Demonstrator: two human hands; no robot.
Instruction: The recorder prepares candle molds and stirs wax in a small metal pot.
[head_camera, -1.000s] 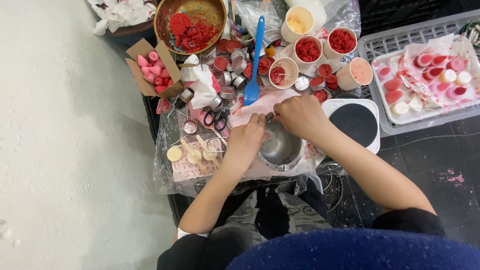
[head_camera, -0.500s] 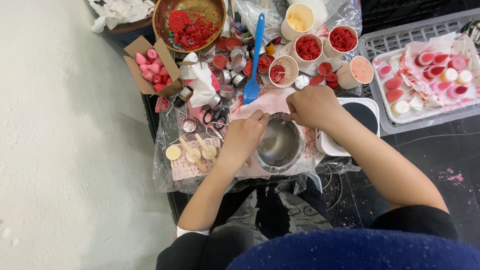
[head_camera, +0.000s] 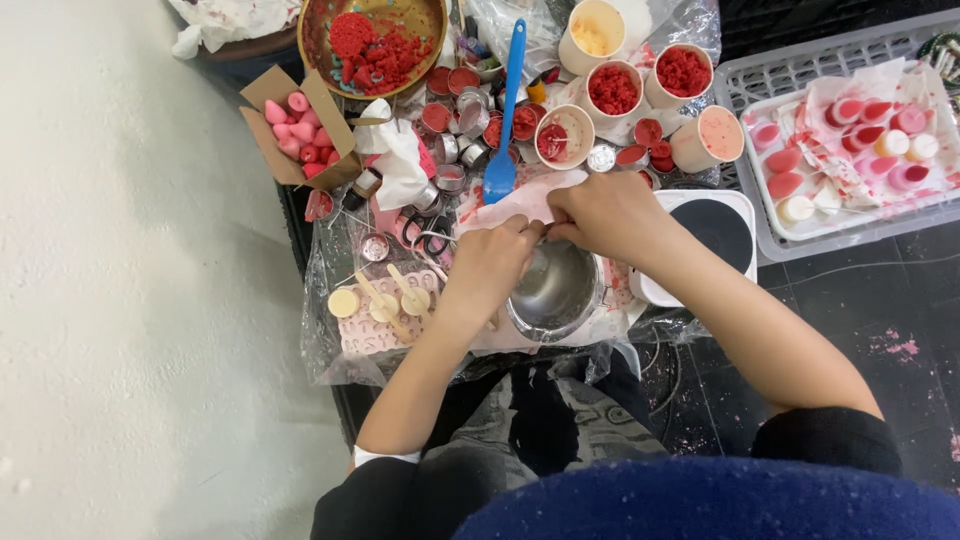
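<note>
Left hand (head_camera: 490, 268) and right hand (head_camera: 600, 212) both pinch the pink sheet (head_camera: 520, 205) over the steel bowl (head_camera: 555, 290); fingertips hidden. Blue spatula (head_camera: 505, 120) just beyond; electric hotplate (head_camera: 715, 225) right, partly behind the forearm.

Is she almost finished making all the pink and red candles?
Some look done: pink, red and cream shapes lie in the grey tray. Right now the left hand and right hand work a pink sheet over the metal bowl. Cups of red wax bits remain, so probably more is left.
</note>
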